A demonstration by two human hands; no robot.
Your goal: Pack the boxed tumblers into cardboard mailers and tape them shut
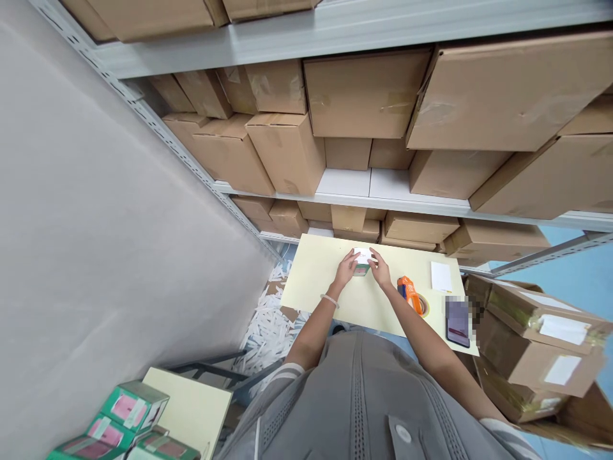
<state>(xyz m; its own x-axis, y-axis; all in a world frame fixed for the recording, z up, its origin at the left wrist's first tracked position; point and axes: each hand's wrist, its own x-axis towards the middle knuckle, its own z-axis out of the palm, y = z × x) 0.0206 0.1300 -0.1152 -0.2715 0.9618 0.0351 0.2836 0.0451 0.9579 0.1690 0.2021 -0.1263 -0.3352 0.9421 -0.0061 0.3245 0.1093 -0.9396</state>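
Both my hands are over the pale yellow table (311, 275), with a small box (361, 270) between them. The box is green with a pink patch on the side towards me and a white upper face with small print. My left hand (347, 268) grips its left side, thumb and fingers bent around the edge. From the other side my right hand (380, 268) grips it, fingertips near the white face. An orange tape dispenser (407, 291) with a roll of tape (423, 305) lies right of my right hand.
A white paper (441, 276) and a phone (458, 322) lie on the table's right end. Shelves (421, 203) with cardboard boxes (287, 150) rise behind. Cartons (550, 358) are stacked at right. Paper strips (271, 319) cover the floor at left, near green boxes (131, 409).
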